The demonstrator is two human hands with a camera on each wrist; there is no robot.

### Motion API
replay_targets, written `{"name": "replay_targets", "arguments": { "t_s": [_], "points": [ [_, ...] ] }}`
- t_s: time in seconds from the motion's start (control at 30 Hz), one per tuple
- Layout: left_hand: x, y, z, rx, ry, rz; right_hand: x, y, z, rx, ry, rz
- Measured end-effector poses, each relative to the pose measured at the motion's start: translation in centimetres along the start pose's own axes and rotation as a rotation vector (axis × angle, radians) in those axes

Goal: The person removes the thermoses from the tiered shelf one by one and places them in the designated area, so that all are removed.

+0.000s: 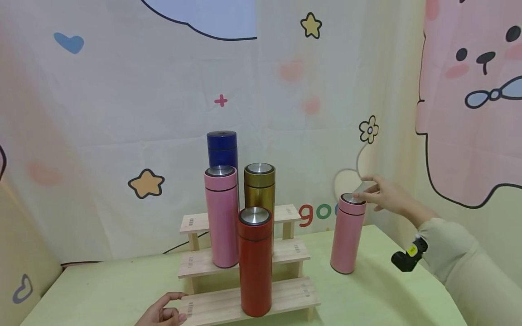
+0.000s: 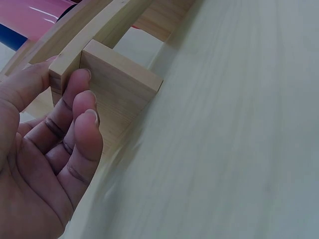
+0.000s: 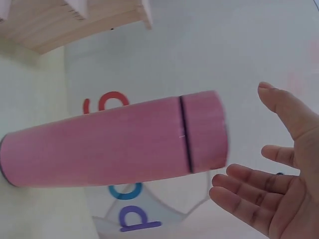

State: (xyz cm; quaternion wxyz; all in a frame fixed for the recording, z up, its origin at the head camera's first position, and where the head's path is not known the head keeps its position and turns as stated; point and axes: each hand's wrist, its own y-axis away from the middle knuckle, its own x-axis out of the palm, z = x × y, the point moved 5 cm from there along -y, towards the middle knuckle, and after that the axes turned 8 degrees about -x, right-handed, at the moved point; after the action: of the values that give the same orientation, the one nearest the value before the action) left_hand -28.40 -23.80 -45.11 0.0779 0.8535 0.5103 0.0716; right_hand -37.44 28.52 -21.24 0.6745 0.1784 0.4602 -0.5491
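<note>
A pink flask with a steel-topped lid stands upright on the table, right of a stepped wooden stand. My right hand is beside its lid, fingers spread; in the right wrist view the hand shows a gap to the lid. My left hand pinches the left end of the stand's lowest board, thumb on top and fingers curled beneath. On that board stands a red flask. Another pink flask is on the middle step. Behind are a gold flask, partly hidden, and a blue flask, mostly hidden.
The light green table ends at a printed cloth backdrop behind and at the sides. A black device with a yellow label is strapped at the right sleeve. A dark cord runs behind the stand.
</note>
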Motion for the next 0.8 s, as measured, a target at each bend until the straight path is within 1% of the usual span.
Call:
{"name": "replay_targets", "arguments": {
  "t_s": [0.23,0.3,0.43,0.6,0.8],
  "points": [
    [0.1,0.0,-0.3,0.019,-0.024,-0.006,-3.0,-1.1,2.7,0.000,0.114,-0.028],
    [0.1,0.0,-0.3,0.027,-0.023,0.001,-3.7,-1.4,3.6,-0.005,0.128,-0.036],
    [0.0,0.1,-0.3,0.014,-0.022,0.000,-4.8,-2.2,5.4,-0.016,0.152,-0.044],
    [-0.1,0.0,-0.3,0.006,-0.030,-0.003,-6.0,-3.4,7.6,-0.034,0.173,-0.063],
    [-0.2,-0.1,-0.1,-0.033,-0.033,-0.044,-6.4,-5.0,10.9,-0.061,0.164,-0.064]
  ]
}}
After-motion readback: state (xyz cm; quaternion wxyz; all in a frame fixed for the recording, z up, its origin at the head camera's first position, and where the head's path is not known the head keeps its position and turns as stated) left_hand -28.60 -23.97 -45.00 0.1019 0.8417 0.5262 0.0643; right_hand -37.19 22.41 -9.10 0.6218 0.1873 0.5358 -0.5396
